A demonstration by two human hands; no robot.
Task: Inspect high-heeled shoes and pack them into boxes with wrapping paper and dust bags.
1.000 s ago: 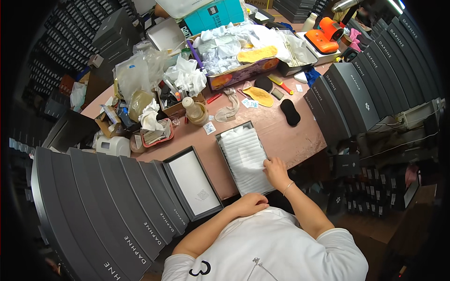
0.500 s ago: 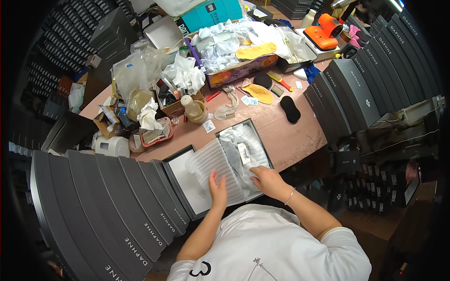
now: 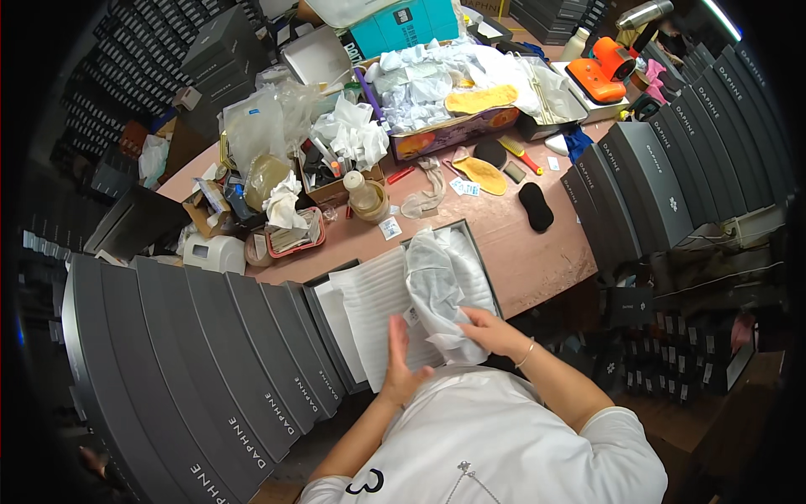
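Note:
A long bundle in thin white tissue paper lies tilted over the open dark box; a greyish shape shows faintly through the paper. My right hand grips the bundle's near right side between thumb and fingers. My left hand is open beside its lower left, thumb apart from the raised fingers, holding nothing. A small white label sits at the bundle's left edge. Ribbed white foam sheet spreads leftward from the box, over the pale inside of a dark lid. What the wrap holds is hidden.
Stacks of dark grey boxes stand at left and right. Across the pink table are a glue-coloured bottle, a purple carton of crumpled paper, yellow insoles, a brush and a black pad.
The tissue bundle has come up from the box and shifted toward me, in my right hand. The foam sheet now lies flatter to the left. My left hand has let go of it or moved off.

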